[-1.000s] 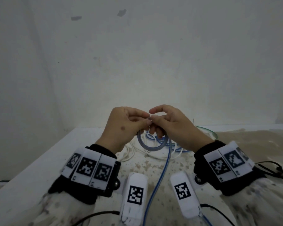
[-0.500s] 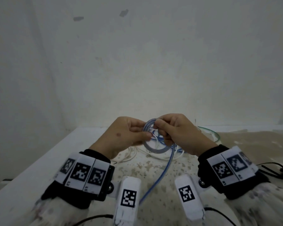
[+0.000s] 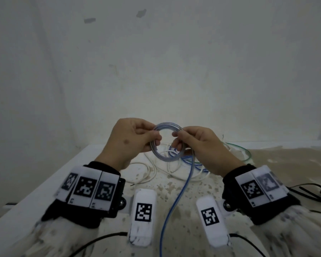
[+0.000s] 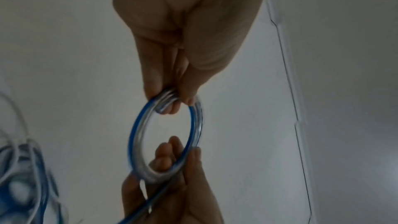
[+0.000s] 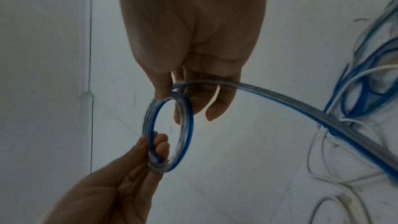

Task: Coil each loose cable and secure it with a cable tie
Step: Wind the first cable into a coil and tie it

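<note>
**Both hands pinch a half-wound coil**

Both hands are up above the bench (image 3: 35, 182), each pinching one side of the blue cable coil (image 3: 166, 143). Left hand (image 3: 132, 141) clamps the stacked turns between thumb and fingers; in the left wrist view the turns sit bunched under the thumb tip. Right hand (image 3: 198, 145) pinches the opposite side, and the loose tail (image 3: 176, 201) runs out from under its fingers, down to the bench and toward the person.

Behind the coil lies a tangle of white cables (image 3: 156, 173) and more blue loops (image 3: 190, 161), with a green one (image 3: 237, 148) further back.

Risks, as I judge them: the turns look springy, so easing either pinch could let them fan apart. The tail may snag the tangle as it is drawn in, dragging other cables along. No cable tie is visible, so reaching for one would leave a single hand holding the whole coil.
</note>
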